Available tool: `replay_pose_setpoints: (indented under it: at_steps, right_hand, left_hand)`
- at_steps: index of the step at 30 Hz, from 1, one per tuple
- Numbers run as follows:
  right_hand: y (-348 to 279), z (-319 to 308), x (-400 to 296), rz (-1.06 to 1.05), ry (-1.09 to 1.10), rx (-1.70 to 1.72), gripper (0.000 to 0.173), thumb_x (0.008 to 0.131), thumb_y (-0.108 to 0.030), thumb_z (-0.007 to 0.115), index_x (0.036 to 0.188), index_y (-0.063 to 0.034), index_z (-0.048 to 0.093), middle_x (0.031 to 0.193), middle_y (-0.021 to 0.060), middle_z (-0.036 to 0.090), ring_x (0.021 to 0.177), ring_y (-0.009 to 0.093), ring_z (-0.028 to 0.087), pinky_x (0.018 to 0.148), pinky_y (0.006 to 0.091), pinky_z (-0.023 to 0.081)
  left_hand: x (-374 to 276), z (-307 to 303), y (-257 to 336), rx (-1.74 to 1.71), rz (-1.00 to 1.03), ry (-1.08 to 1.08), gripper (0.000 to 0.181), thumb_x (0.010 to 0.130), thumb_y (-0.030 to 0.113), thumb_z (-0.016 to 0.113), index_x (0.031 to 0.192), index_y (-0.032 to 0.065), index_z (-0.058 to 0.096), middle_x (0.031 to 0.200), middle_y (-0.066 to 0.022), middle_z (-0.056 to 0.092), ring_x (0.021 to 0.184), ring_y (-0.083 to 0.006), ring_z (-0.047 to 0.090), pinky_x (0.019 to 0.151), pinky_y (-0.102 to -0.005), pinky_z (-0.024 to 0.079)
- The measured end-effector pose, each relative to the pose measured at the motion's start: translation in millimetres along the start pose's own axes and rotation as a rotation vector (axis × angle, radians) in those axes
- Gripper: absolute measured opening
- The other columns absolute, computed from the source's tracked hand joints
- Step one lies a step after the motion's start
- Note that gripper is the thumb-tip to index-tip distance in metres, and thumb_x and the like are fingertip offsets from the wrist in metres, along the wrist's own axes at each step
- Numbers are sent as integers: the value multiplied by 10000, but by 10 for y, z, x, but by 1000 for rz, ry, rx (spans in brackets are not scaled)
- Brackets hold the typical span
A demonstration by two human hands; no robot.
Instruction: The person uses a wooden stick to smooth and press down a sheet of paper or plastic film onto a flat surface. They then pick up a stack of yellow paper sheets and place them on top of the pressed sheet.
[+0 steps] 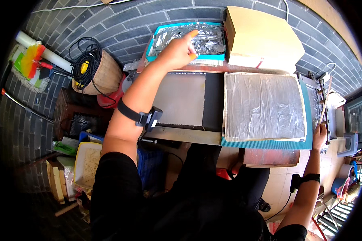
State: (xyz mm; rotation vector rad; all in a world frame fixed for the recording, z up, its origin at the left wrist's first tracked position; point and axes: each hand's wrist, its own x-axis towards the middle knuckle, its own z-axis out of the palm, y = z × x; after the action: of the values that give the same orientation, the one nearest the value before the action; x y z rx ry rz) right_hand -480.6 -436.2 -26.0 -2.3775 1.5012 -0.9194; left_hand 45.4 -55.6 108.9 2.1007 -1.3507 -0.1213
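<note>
My left hand [182, 48] reaches over a turquoise-rimmed tray [210, 57] against the wall. Orange coverings sit on two of its fingertips, which are apart, and I see nothing between them. Crumpled silver foil [209, 37] fills the tray. My right hand [320, 136], at the far right of the bench, grips a thin wooden stick [326, 98] that points upward. Before me a wrinkled silvery sheet [264, 107] lies on a stack of pale-edged sheets, over a teal ribbed mat [268, 145]. Left of it is a smooth grey plate [181, 99] on a dark surface, partly behind my left forearm.
A large tan paper block [265, 36] stands behind the silvery sheet. A metal rail [184, 134] edges the bench. A basket [107, 72] with coiled black cable [86, 64] stands at left, above a yellow-rimmed tray [87, 165]. A reddish wooden board [271, 158] sits below the mat.
</note>
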Motion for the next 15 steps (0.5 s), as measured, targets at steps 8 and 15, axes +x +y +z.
replay_pose_setpoints:
  at_steps: [8, 15]
  right_hand:
    - [3, 19, -13, -29, 38, 35, 246, 921, -253, 526, 965, -36, 633, 793, 176, 642, 694, 325, 623, 640, 424, 469]
    - [-36, -4, -32, 22, 10, 41, 234, 922, -214, 536, 980, -10, 632, 838, 152, 651, 729, 248, 628, 681, 363, 487]
  left_hand:
    - [-481, 540, 0, 97, 61, -55, 776, 762, 12, 680, 1448, 62, 319, 823, -80, 658, 738, -203, 637, 702, -314, 517]
    - [-670, 502, -13, -181, -168, -287, 788, 786, 31, 672, 1463, 34, 269, 927, -72, 666, 815, -168, 628, 765, -299, 503]
